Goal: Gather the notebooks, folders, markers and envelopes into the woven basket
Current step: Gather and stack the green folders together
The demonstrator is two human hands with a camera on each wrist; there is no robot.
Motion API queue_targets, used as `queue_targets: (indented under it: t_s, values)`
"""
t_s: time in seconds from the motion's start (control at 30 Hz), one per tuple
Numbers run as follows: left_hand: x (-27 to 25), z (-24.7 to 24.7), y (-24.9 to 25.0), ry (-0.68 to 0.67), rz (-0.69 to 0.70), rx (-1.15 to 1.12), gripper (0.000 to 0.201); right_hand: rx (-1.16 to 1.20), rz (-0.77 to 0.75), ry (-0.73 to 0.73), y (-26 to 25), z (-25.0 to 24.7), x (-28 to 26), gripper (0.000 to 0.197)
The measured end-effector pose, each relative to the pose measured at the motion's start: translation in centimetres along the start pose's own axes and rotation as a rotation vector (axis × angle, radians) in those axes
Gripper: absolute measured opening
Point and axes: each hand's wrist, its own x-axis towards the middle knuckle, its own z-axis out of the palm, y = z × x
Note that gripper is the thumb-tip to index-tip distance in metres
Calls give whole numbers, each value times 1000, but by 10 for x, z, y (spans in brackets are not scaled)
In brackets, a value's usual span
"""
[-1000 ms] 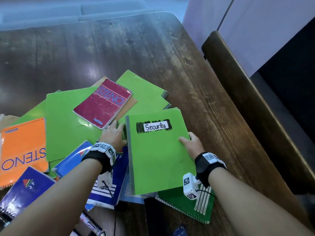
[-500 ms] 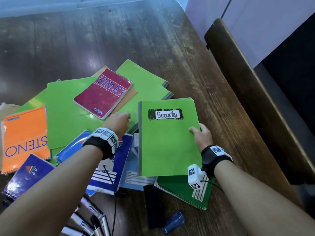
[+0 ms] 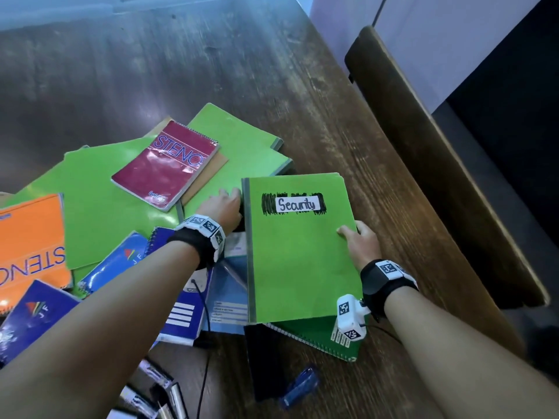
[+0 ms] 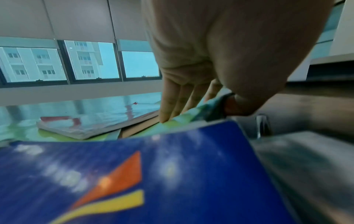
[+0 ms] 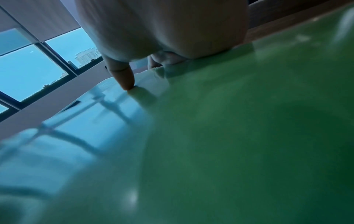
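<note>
The green notebook (image 3: 299,252) labelled "Security" has shifted over the last second, sliding away from the red steno pad (image 3: 166,164) and squaring up so its spine runs nearly straight toward the person; it lies on top of the pile, over a dark green spiral notebook (image 3: 317,337) and a pale blue booklet (image 3: 227,303); the right hand (image 3: 360,243) holds it at the edge farthest from the red steno pad, thumb pressed on the cover and the other fingers tucked under that edge; the left hand (image 3: 222,207) has moved with it and now sits at its spine edge, fingers held fairly straight and resting on the green folder (image 3: 99,207) beside the red steno pad; whether its thumb is hooked under the spine I cannot tell; the wrist view is too blurred.

This reads as the notebook being lifted free of the pile on the surface (image 3: 211,71), so one item is about ready to carry off; the woven basket is not in view; the orange steno pad (image 3: 30,243), the blue notebooks (image 3: 33,316) and the markers (image 3: 157,385), all on the nearer side of the red steno pad, still lie loose, so most of the gathering looks undone.
</note>
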Motion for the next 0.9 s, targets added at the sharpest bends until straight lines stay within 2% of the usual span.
queue_targets:
  t_s: [0.13,0.4,0.57,0.67,0.8,0.9]
  values:
    - [-14,-25,7,227,-81,-33,22,42,-27,23,-4,-4,-2,49]
    - [-33,-49,4,484,-163,-203,41,61,-6,105,-8,-22,-18,62]
    - [-57,-61,8,607,-34,-292,48,-21,7,42,-10,-24,-28,62]
    - [-79,-76,2,702,87,-371,45,-18,-33,12,-18,-19,-32,54]
    - [-114,-112,0,800,179,-565,24,6,-72,-30,-26,-15,-38,61]
    - [-129,-136,-9,821,144,-720,20,10,-91,-37,-30,-16,-38,48]
